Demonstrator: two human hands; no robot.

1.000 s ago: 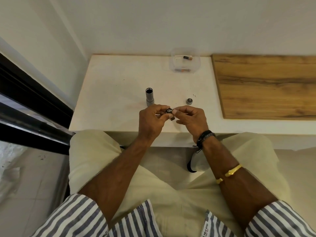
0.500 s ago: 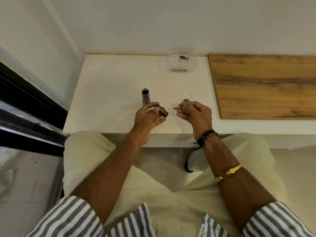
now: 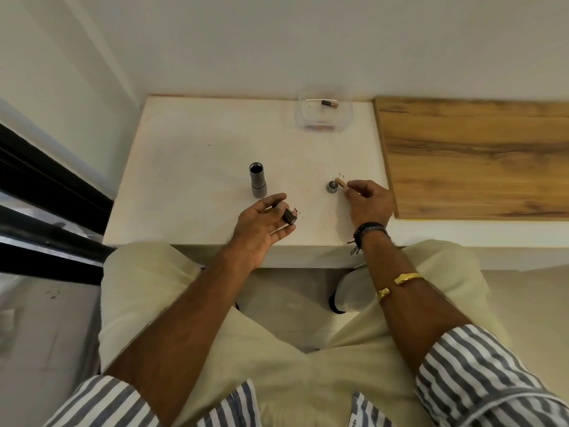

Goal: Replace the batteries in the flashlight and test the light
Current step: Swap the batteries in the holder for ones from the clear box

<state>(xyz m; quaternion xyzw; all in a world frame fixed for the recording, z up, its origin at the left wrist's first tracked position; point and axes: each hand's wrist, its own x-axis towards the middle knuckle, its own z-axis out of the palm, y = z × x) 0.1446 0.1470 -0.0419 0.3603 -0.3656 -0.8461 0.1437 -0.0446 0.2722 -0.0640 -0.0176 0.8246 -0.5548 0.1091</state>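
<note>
The left hand (image 3: 261,224) lies palm-up over the tabletop (image 3: 197,167), fingers curled loosely around a black holder (image 3: 288,216). The right hand (image 3: 368,200) is knuckles-up, fingers pinched on a battery (image 3: 341,183) whose tip pokes out just beside the cap (image 3: 332,187). The flashlight (image 3: 257,179) stands upright just beyond the left fingers.
</note>
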